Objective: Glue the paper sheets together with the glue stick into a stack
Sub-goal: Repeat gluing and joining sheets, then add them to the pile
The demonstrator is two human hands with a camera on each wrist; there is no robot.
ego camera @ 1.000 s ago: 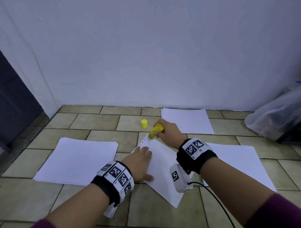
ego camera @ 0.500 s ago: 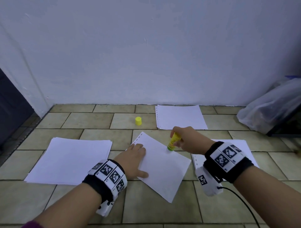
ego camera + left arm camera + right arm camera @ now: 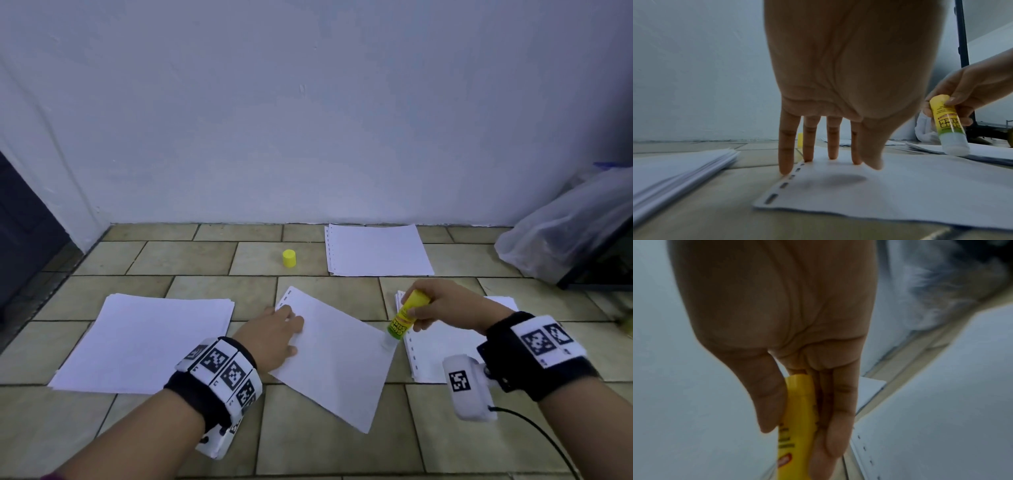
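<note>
A single white sheet [image 3: 339, 356] with punched holes lies angled on the tiled floor in front of me. My left hand [image 3: 274, 334] presses flat on its upper left part, fingers straight [image 3: 809, 146]. My right hand [image 3: 435, 306] grips a yellow glue stick [image 3: 406, 318], its white tip touching the sheet's right corner. The left wrist view shows the glue stick [image 3: 947, 128] tilted over the sheet [image 3: 900, 186]. In the right wrist view the thumb and fingers pinch the glue stick [image 3: 797, 418].
A thick paper pile [image 3: 147, 339] lies left of the sheet, another [image 3: 448, 349] under my right forearm, a third [image 3: 376, 250] by the wall. The yellow cap [image 3: 289, 258] stands on a tile beyond. A plastic bag [image 3: 565, 229] sits at the right.
My right hand has drawn the glue stick from the sheet's top left corner across to its right corner. The left hand has stayed pressed on the sheet.
</note>
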